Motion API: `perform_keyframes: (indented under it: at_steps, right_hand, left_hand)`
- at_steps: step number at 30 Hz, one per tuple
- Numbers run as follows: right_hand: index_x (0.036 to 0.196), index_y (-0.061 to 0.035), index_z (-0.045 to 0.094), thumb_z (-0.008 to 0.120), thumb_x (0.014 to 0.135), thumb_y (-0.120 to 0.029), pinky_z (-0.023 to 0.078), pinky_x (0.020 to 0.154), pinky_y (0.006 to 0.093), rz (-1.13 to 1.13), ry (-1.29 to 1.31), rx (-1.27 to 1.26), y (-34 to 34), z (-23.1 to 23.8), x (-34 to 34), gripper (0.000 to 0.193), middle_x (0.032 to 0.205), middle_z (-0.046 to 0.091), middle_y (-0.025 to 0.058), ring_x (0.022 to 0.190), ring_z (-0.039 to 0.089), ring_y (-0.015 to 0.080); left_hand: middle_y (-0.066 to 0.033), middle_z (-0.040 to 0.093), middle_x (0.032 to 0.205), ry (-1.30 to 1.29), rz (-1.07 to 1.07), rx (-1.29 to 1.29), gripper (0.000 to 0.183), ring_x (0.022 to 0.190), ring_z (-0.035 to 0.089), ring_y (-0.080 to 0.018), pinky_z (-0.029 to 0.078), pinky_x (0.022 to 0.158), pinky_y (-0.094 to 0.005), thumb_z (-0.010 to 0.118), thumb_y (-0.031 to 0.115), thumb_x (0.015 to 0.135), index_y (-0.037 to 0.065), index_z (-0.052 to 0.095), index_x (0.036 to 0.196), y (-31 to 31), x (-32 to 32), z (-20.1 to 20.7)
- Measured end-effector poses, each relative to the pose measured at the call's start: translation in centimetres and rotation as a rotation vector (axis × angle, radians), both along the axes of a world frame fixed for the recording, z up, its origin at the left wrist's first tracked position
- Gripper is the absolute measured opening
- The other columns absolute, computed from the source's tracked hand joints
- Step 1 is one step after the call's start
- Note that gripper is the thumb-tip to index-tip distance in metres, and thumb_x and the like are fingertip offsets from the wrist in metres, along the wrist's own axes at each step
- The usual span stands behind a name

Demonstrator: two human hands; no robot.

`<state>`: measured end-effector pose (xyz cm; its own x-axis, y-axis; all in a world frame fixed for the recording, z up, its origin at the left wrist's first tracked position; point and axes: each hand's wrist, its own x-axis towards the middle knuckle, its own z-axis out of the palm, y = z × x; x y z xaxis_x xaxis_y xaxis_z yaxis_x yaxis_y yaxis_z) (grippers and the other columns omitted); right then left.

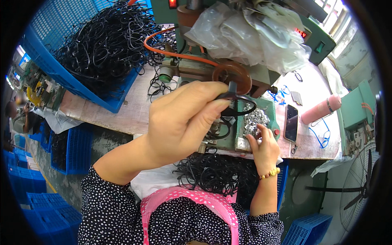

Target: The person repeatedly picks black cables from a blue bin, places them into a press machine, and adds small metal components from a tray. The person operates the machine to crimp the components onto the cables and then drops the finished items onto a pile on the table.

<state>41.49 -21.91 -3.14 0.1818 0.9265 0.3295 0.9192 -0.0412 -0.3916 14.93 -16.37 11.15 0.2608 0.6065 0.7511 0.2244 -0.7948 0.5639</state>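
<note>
Black, glossy spectacle frame (pixel 233 97) sits pinched between the thumb and forefinger of the left hand (pixel 179 116), held up in front of the machine's brown wheel (pixel 245 77). Its rims overhang the near-left part of the green tray (pixel 266 106), whose front border lies close to the edge of the table (pixel 104 120). Left of the raised wrist, a pale strip of tabletop gives room as far as the blue crate (pixel 92 96); right of the tray, only a narrow gap runs to the phone (pixel 291 122). The left forearm slants up from the lower left, knuckles facing the camera. Well below it, the right hand (pixel 266 150) has its fingertips bent down at the small silvery pieces (pixel 255 120); whether they close on one cannot be told. An orange hose (pixel 179 53) arches behind the left hand, and a plastic bag (pixel 249 32) hangs over the machine. Farther right stands a pink bottle (pixel 322 109)
</note>
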Motion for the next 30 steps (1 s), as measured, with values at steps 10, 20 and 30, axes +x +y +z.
perform_keyframes:
  at_steps: [10,20,30]
  right_hand:
    - [0.098,-0.0045,0.066,0.069,0.094,-0.004,0.051,0.062,0.0322,0.028,0.316,0.367,3.4,-1.9,-1.1,0.005,0.09,0.066,0.0081,0.069,0.062,0.0204]
    - [0.103,-0.0006,0.069,0.067,0.095,0.001,0.054,0.077,0.0306,0.025,0.481,0.489,3.2,-3.2,-0.6,0.009,0.094,0.07,0.0094,0.083,0.067,0.0186]
    - [0.112,0.0,0.071,0.064,0.097,0.002,0.056,0.08,0.0315,0.063,0.38,0.474,3.2,-3.4,-0.1,0.017,0.099,0.073,0.0111,0.087,0.07,0.0193]
  left_hand:
    - [-0.0114,0.071,0.091,-0.095,-0.115,-0.188,0.02,0.075,0.067,-0.0129,0.053,0.065,-0.0258,0.066,0.004,0.098,-0.006,0.066,0.115,-0.2,-0.6,0.3]
    - [-0.0106,0.071,0.09,-0.08,-0.127,-0.22,0.018,0.073,0.067,-0.0122,0.051,0.064,-0.0253,0.066,0.002,0.098,-0.006,0.068,0.113,-0.7,-1.0,1.0]
    - [-0.0159,0.074,0.102,0.273,-0.403,-0.32,0.02,0.088,0.073,-0.0261,0.057,0.075,-0.0329,0.068,-0.001,0.091,-0.004,0.071,0.111,-5.4,-5.9,-2.5]
